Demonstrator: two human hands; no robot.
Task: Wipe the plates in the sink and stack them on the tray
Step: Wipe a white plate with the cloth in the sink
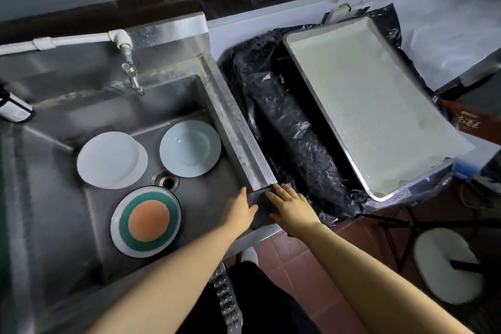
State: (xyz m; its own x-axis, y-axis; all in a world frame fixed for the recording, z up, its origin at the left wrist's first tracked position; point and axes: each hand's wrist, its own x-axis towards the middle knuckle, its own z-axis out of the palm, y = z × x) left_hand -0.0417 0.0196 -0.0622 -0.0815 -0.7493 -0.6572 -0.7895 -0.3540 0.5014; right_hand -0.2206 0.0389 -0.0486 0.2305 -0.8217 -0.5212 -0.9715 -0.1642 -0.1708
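left hand [241,210] flat, right hand [291,205] flat

Grey steel sink [108,266] holding a white plate stack [108,160], a pale blue plate [189,148], and a plate [146,221] with orange centre, green ring, white band and dark rim. Cream-lined tray [371,106] on black plastic sheeting [298,144]; dark cloth [261,206]; reddish-brown tiled floor [311,266].
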